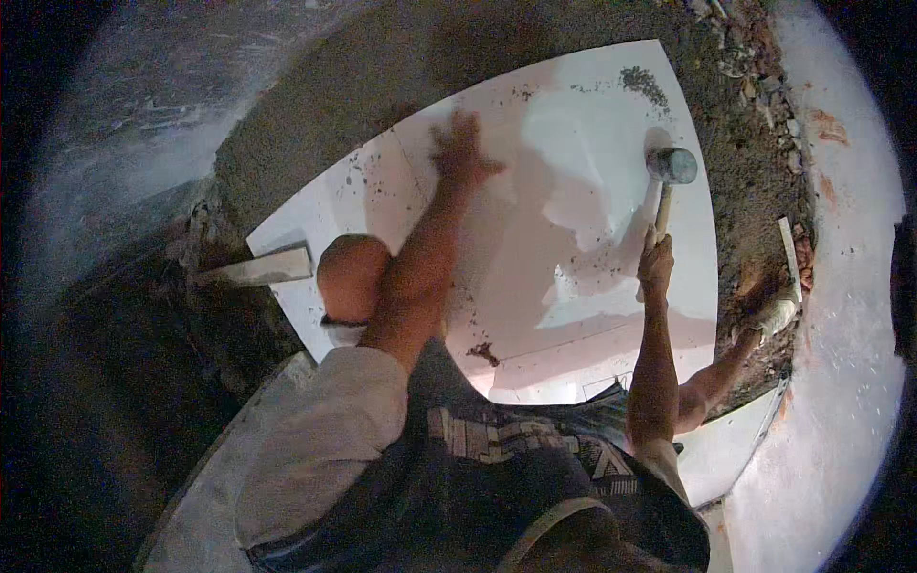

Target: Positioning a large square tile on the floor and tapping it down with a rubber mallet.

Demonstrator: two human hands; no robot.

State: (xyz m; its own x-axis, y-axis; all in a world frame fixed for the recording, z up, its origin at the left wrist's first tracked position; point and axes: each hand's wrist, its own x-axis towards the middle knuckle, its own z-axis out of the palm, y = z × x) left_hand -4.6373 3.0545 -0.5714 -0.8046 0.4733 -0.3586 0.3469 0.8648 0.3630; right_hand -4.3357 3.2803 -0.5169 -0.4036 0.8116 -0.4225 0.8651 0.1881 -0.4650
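Observation:
My left hand [465, 151] lies palm down with its fingers spread on a large white glossy tile [592, 115], near its far left edge. In my right hand [655, 267] is the pale handle of a mallet. The dark, round mallet head [673, 165] is over the right part of the tile; whether it touches the surface I cannot tell. Grey crumbs [645, 88] are scattered on the tile, mostly toward its far right corner. A faint joint line crosses the white surface nearer to me.
Rough grey mortar [325, 105] borders the tile on the far side and the right. A pale flat strip [258, 268] meets its left edge. My bent knee [353, 275] is over the left side, my foot [778, 313] at the right beside a thin strip [789, 250] and a pale wall [850, 286].

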